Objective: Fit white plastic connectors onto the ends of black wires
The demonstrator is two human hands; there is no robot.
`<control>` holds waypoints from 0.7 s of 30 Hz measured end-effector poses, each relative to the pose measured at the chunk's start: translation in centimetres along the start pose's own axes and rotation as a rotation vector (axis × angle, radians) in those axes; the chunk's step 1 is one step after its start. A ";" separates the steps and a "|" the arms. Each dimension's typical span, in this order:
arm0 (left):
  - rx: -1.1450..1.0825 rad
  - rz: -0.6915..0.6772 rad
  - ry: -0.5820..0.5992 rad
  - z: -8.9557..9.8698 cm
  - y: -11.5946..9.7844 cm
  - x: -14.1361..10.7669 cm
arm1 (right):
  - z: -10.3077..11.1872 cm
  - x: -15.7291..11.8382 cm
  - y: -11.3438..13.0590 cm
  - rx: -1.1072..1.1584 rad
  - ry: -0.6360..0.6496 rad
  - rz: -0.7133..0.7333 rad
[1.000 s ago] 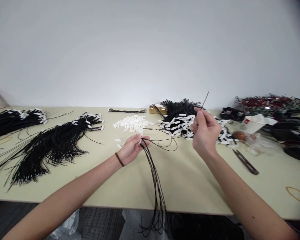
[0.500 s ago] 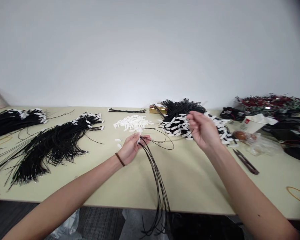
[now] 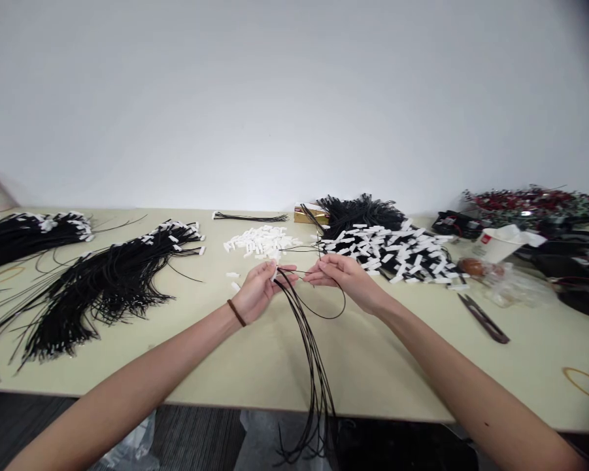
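Observation:
Between thumb and fingers, my left hand pinches a small white connector with several black wires hanging from it past the table's front edge. Just to the right, my right hand has its thumb and forefinger closed on a thin black wire. That wire loops below the fingers and runs toward the left hand; its tip is too small to make out. Behind the left hand lies a pile of loose white connectors. A heap of black wires with white connectors sits behind the right hand.
Two bundles of black wires lie at the left. Thread snips, a white paper cup, a plastic bag and a yellow rubber band are at the right. A small gold box stands near the wall.
My right hand has come left and down from above the connector heap to beside my left hand, and now pinches a wire. The left hand has stayed nearly still.

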State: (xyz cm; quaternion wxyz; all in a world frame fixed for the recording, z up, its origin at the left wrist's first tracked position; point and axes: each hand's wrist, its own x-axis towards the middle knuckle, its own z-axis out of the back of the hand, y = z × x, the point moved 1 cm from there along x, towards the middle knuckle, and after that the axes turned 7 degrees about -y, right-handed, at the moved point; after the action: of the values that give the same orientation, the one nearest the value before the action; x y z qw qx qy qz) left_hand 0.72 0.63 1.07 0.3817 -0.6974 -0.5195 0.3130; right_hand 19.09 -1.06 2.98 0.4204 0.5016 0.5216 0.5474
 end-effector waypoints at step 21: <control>0.038 0.014 0.157 0.1 0.3 -0.2 | -0.5 -1.2 1.0 -0.752 -0.327 0.976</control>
State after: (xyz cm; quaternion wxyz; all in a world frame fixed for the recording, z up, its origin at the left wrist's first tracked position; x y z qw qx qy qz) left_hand 0.72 0.37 0.82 0.4322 -0.7163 -0.4770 0.2696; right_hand 18.83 -2.43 3.85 0.3441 0.5767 -0.0659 0.7380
